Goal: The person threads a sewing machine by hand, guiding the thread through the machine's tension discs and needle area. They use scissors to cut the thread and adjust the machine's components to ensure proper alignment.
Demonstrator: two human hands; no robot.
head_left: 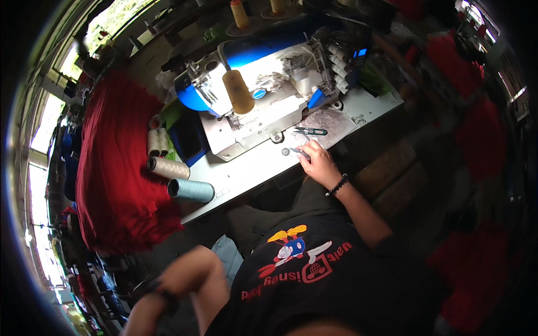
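My right hand (319, 163), with a dark beaded bracelet at its wrist, is over the front of the white sewing table (255, 179). Its fingers are closed on a slim dark tool (301, 154), whose kind I cannot make out. A small grey disc (286, 151) lies at the tool's tip. Just beyond the fingers lie dark green thread snips (311, 131). My left hand (193, 271) is low at the left, off the table, blurred, beside a light blue cloth (227, 257); its fingers do not show clearly. The lit blue and white sewing machine (258, 73) stands behind.
Cones of light blue thread (191, 190) and beige thread (169, 167) lie at the table's left front. A big heap of red fabric (120, 168) fills the left side. A yellow thread cone (238, 92) appears before the machine, small white spools (339, 70) at its right.
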